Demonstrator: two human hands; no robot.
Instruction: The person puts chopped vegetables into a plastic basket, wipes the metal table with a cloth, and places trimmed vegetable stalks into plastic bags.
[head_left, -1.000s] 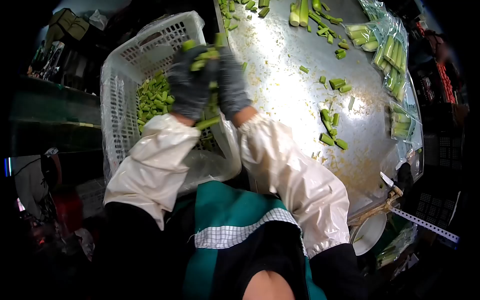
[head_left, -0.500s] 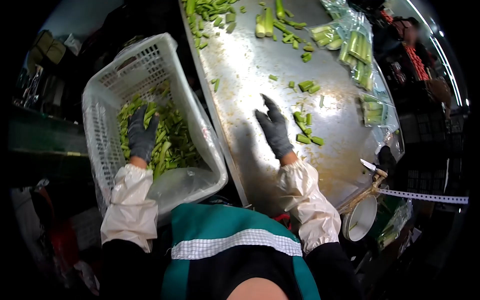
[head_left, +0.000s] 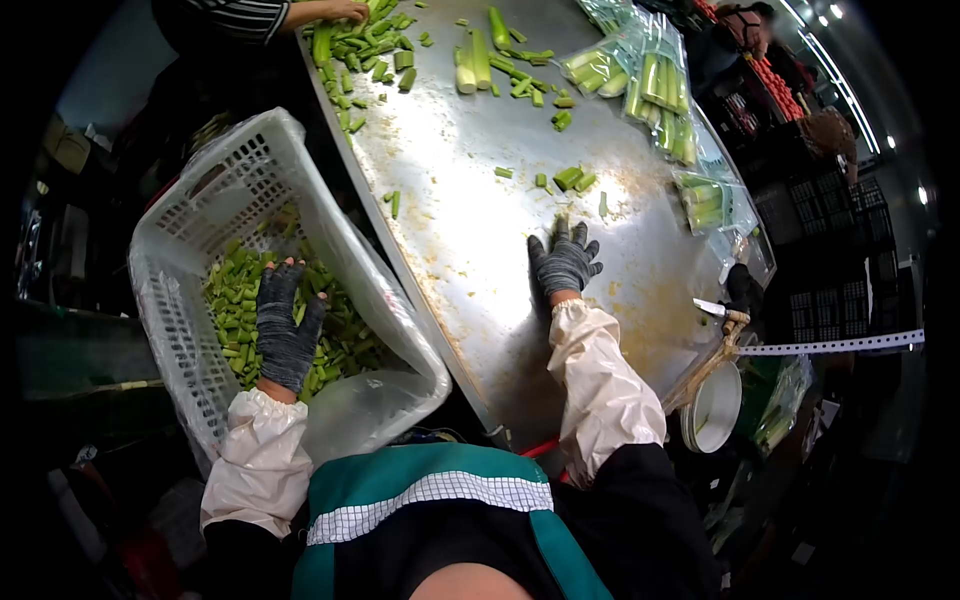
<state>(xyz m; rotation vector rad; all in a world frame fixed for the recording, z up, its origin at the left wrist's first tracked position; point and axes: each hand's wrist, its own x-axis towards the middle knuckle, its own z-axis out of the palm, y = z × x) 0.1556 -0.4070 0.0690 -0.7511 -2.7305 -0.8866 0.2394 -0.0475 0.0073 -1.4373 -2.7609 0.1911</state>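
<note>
My left hand [head_left: 287, 325], in a dark grey glove with bare fingertips, rests on chopped green stalk pieces, likely celery [head_left: 235, 320], inside a white plastic basket [head_left: 170, 215]. Its fingers are stretched and the thumb stands apart. On the metal table [head_left: 470, 220] my right hand [head_left: 565, 262], gloved the same way, lies palm down with fingers spread. A bit of green shows at its fingertips; whatever is under the palm is hidden. Just beyond it lie a few short celery pieces [head_left: 574, 180].
Bagged celery stalks [head_left: 660, 85] lie along the table's far right side. A knife [head_left: 710, 307] sits at the right edge, above a white bucket [head_left: 716, 405]. Another person's hand [head_left: 345, 11] reaches over a pile of cut pieces [head_left: 375, 45] at the top left.
My right hand has moved forward and come down over the spot where several loose celery pieces lay. The view has shifted, and another person's arm now shows at the top left.
</note>
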